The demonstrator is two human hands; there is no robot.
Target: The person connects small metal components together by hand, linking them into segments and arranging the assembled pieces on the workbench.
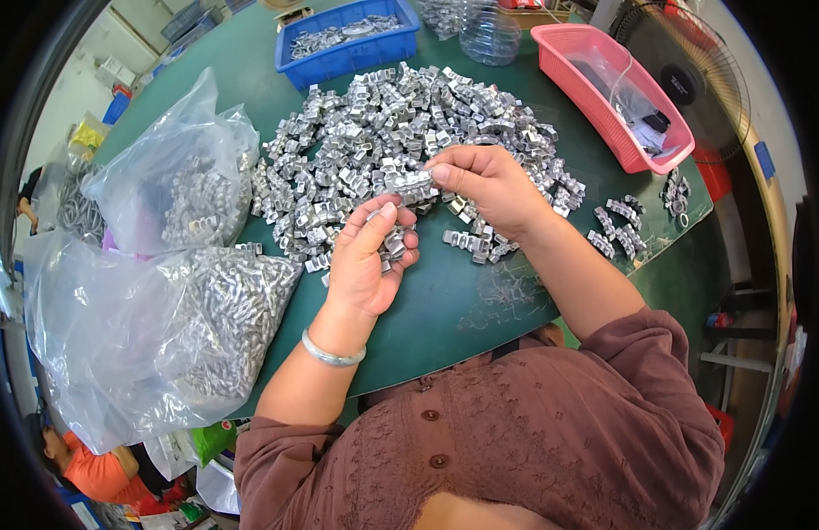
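A big heap of small silver metal links [383, 115] spreads over the green table [427, 331]. My left hand [367, 256] is curled, palm up, around several loose metal links at the heap's near edge. To its right, my right hand [493, 190] pinches one end of a short strip of joined metal links [412, 184] between thumb and forefinger. The strip reaches left over the heap, just above my left fingertips. Whether its far end touches the left hand I cannot tell. A few joined pieces [467, 240] lie below my right hand.
Clear plastic bags of metal parts [224, 318] and links [202, 199] stand at the left. A blue tray [348, 60] of parts and a pink basket [617, 110] sit farther back. Curved link strips [617, 228] lie near the right edge, by a fan [688, 79]. Another person [100, 468] is at lower left.
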